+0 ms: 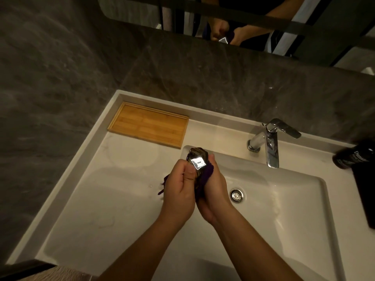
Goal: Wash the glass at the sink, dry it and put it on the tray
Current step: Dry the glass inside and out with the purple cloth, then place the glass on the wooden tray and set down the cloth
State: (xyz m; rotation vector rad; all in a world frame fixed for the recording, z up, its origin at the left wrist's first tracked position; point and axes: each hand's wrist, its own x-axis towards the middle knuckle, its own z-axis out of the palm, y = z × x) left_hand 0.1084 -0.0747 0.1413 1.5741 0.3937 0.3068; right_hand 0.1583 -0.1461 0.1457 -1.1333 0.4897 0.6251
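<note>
Both of my hands are pressed together over the left edge of the white sink basin (284,199). Between them is a faceted glass (197,159), its shiny top sticking out above my fingers. A dark purple cloth (206,175) is wrapped around the lower part of the glass. My left hand (178,191) grips the glass from the left, thumb on its side. My right hand (213,191) cups the cloth against the glass from the right. A bamboo tray (148,124) lies flat on the counter at the back left, with nothing on it.
A chrome tap (272,142) stands behind the basin with no water running. The drain (236,195) sits just right of my hands. A dark bottle (353,157) lies at the right edge beside a black mat (365,191). A mirror above the dark stone wall reflects my hands.
</note>
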